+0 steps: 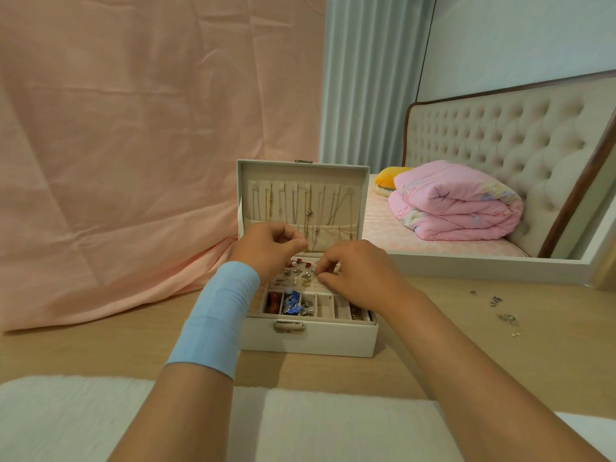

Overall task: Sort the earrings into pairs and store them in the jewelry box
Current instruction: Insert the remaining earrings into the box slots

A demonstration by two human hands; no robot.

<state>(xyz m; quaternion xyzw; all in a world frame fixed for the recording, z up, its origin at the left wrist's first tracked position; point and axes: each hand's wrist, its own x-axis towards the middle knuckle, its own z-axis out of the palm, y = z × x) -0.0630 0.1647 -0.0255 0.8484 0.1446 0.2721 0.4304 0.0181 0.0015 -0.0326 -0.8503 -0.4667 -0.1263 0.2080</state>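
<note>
A cream jewelry box stands open on the wooden table, its lid upright with thin necklaces hanging inside. Several earrings sit in rows on the box's perforated panel. Both my hands hover over that panel. My left hand, with a light blue band on the wrist, has its fingers curled with thumb against fingertips; what it holds is hidden. My right hand pinches a small earring at the panel's right side. Several loose silver earrings lie on the table to the right.
Front compartments of the box hold a red-brown clip, blue and silver pieces and rings. A white-framed mirror leans behind, reflecting a bed. Pink cloth hangs on the left. A white fluffy mat lies near me.
</note>
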